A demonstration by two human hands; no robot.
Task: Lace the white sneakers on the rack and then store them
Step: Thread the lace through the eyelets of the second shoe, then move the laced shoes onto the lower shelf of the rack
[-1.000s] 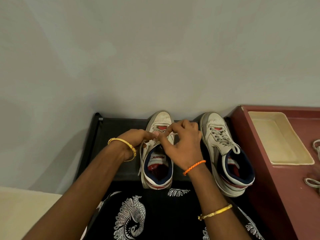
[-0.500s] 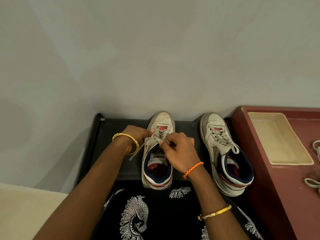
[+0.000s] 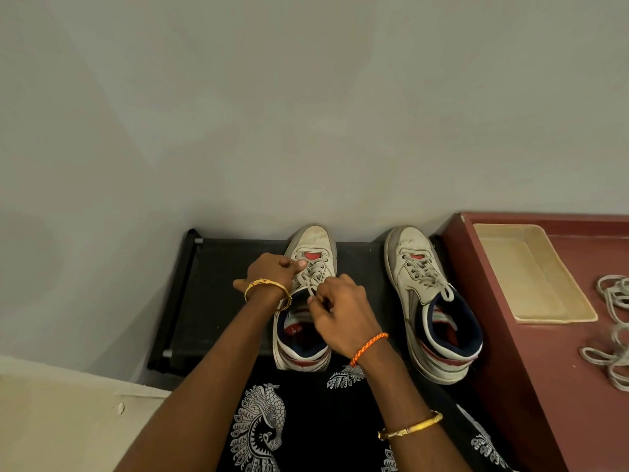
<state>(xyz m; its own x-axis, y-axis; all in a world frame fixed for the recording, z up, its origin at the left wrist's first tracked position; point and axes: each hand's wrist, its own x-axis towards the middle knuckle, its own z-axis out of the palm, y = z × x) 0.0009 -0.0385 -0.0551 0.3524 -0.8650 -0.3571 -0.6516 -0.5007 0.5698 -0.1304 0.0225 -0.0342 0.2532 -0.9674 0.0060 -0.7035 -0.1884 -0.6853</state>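
Note:
Two white sneakers with navy collars stand toes to the wall on a black rack (image 3: 218,301). The left sneaker (image 3: 315,240) is under both my hands. My left hand (image 3: 272,270) grips its left side by the eyelets, thumb on the laces. My right hand (image 3: 340,311) pinches the grey lace (image 3: 310,288) just above the tongue and holds it taut. The right sneaker (image 3: 425,294) stands apart, laced, with a loose lace end lying over its collar.
A dark red cabinet top (image 3: 544,369) adjoins the rack on the right, carrying a cream tray (image 3: 531,274) and loose grey laces (image 3: 612,335). The grey wall stands right behind the toes. My black patterned garment fills the bottom of the view.
My right hand has drawn back from the toe end toward the tongue, pulling the lace with it. My left hand has shifted a little onto the eyelet side.

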